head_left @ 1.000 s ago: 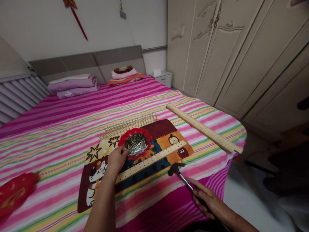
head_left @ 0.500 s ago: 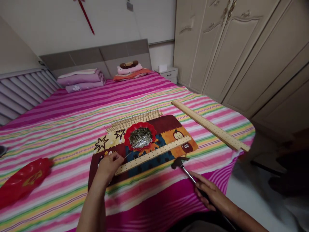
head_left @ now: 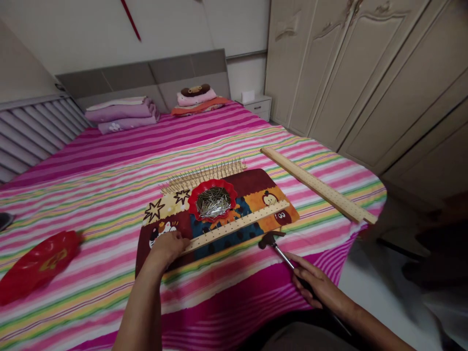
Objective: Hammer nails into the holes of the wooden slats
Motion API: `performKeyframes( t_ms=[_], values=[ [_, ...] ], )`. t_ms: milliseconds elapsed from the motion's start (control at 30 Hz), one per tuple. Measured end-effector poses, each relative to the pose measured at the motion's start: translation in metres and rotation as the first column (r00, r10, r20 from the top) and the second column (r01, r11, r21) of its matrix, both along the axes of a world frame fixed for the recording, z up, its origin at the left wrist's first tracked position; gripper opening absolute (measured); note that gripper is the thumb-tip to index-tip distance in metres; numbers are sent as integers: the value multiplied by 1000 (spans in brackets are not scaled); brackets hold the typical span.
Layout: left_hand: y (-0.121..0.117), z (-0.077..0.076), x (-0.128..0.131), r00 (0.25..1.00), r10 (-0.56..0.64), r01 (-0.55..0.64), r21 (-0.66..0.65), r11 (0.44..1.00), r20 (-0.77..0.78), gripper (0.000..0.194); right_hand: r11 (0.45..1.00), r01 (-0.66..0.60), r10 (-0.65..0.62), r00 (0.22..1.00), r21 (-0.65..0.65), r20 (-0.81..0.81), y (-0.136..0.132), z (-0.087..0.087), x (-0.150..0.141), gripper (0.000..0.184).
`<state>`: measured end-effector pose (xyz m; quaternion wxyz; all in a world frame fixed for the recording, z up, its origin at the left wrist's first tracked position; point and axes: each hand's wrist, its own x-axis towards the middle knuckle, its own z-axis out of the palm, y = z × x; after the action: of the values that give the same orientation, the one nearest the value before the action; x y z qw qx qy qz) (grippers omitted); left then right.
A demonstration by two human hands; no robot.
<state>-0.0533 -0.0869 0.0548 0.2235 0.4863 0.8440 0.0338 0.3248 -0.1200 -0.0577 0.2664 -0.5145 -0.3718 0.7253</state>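
My left hand (head_left: 168, 243) is closed in a pinch at the near-left end of a wooden strip with a row of holes (head_left: 237, 224); what it pinches is too small to see. The strip lies on a cartoon-print mat (head_left: 256, 185) on the striped bed. Just beyond it stands a red scalloped dish (head_left: 212, 201) full of thin metal nails. My right hand (head_left: 314, 285) is wrapped round the handle of a small hammer (head_left: 272, 243), whose head rests on the bed by the mat's near edge.
A second strip bristling with upright nails (head_left: 204, 174) lies behind the dish. A long wooden strip (head_left: 316, 184) lies at the bed's right edge. A red bag (head_left: 36, 263) is at the left. Folded bedding (head_left: 120, 114) and wardrobes (head_left: 365, 73) are beyond.
My left hand has moved from the dish of nails back and left to the near end of the holed strip. The right hand stays on the hammer. The view shifted slightly.
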Motion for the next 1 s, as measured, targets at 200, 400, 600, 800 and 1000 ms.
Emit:
performKeyframes(
  t_ms=[200, 400, 600, 800, 1000],
  values=[
    [8, 6, 6, 999, -3, 0, -70, 998, -43, 18, 999, 31, -31, 1000, -17, 5, -1, -1, 0, 71],
    [20, 12, 18, 979, 9, -7, 10, 1000, -203, 15, 999, 52, -52, 999, -11, -5, -3, 4, -3, 73],
    [0, -7, 31, 983, 125, -81, 291, 953, -135, 12, 999, 22, -21, 1000, -26, 8, -1, -3, 0, 76],
    [-21, -49, 41, 977, 161, -213, 606, 767, 140, 24, 999, 43, -43, 999, 14, 20, -3, 0, -2, 69],
    [-21, -71, 45, 990, 120, -130, 745, 654, 68, 25, 997, 3, -6, 999, 73, 46, -6, 0, -4, 69]
  ],
)
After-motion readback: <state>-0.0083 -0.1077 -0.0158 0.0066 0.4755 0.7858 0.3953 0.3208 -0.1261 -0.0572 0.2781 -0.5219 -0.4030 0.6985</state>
